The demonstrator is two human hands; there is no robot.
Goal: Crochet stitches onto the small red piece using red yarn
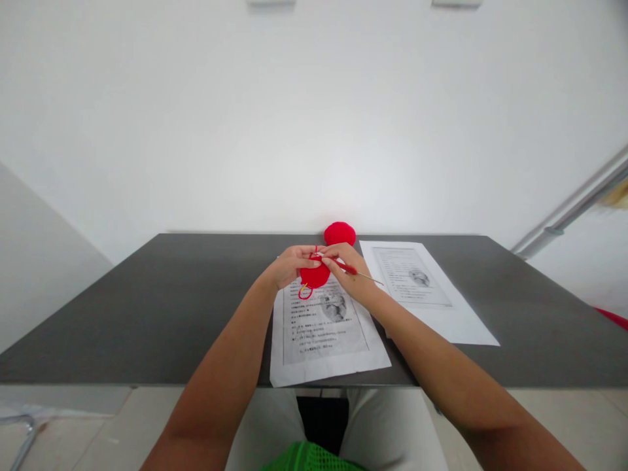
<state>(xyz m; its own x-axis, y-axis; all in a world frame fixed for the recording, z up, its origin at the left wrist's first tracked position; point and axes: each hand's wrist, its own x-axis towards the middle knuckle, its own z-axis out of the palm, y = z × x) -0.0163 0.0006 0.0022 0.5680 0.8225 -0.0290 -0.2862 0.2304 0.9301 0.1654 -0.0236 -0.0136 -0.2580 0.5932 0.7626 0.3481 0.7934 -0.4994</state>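
Observation:
A red crochet piece (314, 275) is pinched at its upper left by my left hand (290, 265), whose fingers are closed on it. A loop of red yarn with a bit of yellow hangs from its lower edge. My right hand (349, 267) is closed round a crochet hook (349, 269) with a red handle and a metal shaft that sticks out to the right. The hook's working tip is at the top edge of the piece, too small to make out. Behind my hands, a red ball of yarn (339, 233) rests near the wall.
A printed sheet (324, 366) lies under my hands, reaching toward the table's front edge. Another printed sheet (466, 324) lies to the right. The dark table (161, 314) stands against a white wall (314, 131). A metal rail (579, 206) slants at the right.

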